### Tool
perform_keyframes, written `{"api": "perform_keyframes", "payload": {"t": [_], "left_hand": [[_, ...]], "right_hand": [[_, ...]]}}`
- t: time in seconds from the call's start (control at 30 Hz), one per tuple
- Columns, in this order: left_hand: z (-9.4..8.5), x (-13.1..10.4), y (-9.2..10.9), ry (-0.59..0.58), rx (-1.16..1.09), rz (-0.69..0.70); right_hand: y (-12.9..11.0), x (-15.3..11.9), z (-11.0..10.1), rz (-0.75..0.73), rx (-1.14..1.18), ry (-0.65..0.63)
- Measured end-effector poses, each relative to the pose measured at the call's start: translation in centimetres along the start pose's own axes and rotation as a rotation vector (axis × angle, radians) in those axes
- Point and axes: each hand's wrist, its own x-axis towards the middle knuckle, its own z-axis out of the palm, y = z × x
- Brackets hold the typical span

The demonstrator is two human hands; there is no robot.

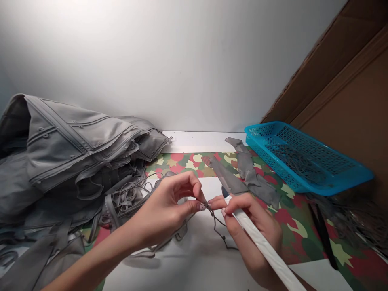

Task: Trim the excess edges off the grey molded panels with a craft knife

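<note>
Left of the blue perforated plastic basket (263,155), the left hand (172,206) pinches thin grey cord (215,227), apparently adjusting it; the right hand (257,226) grips a long white tool (266,250). Next needs steady fingertips.

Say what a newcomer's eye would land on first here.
Probably the bright blue basket at the right, beside brown cardboard. Next, perhaps, the gray fabric heap at the left. In the center, the left hand pinches a dark cord; the right hand holds a white stick.

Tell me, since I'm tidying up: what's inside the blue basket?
The blue basket holds a loose tangle of thin, dark strands. Anything underneath the thickest part of the tangle is covered and cannot be seen.
</note>
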Motion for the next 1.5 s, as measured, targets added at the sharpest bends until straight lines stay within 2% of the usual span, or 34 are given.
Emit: {"api": "perform_keyframes", "payload": {"t": [0.1,0.17,0.3,0.37,0.47,0.6,0.77,0.97,1.07,1.2,1.4,1.5], "left_hand": [[0.0,0.0,0.1,-0.021,0.020,0.011],[0.0,-0.1,0.1,-0.030,0.038,0.027],[0.1,-0.3,-0.1,-0.030,0.110,0.064],[0.1,-0.3,-0.1,-0.042,0.165,0.085],[0.0,-0.4,0.0,-0.055,0.314,0.101],[-0.3,-0.5,0.4,-0.098,0.482,0.004],[-0.2,-0.6,0.6,-0.136,0.493,-0.114],[-0.5,-0.3,0.5,-0.156,0.618,-0.119],[-0.7,-0.2,0.5,-0.163,0.679,-0.069],[-0.7,-0.1,0.5,-0.152,0.729,0.028],[-0.7,0.0,0.3,-0.147,0.781,0.128],[-0.8,-0.1,0.1,-0.150,0.819,0.182]], "right_hand": [[0.3,0.3,-0.2,0.112,0.016,0.011],[0.2,0.4,-0.3,0.213,0.095,-0.045],[-0.1,0.8,-0.2,0.469,0.385,-0.214],[-0.1,1.0,-0.1,0.558,0.523,-0.241],[0.1,1.2,-0.1,0.527,0.554,-0.211],[0.2,1.0,-0.1,0.351,0.378,-0.126],[0.2,0.7,0.2,0.165,0.199,-0.104],[-0.1,0.4,0.3,0.116,0.098,-0.081],[0.0,0.5,0.3,0.121,0.092,-0.069],[0.3,0.7,0.2,0.173,0.230,-0.106],[0.0,1.2,-0.1,0.449,0.422,-0.210],[-0.3,1.3,-0.2,0.518,0.463,-0.236]]}}
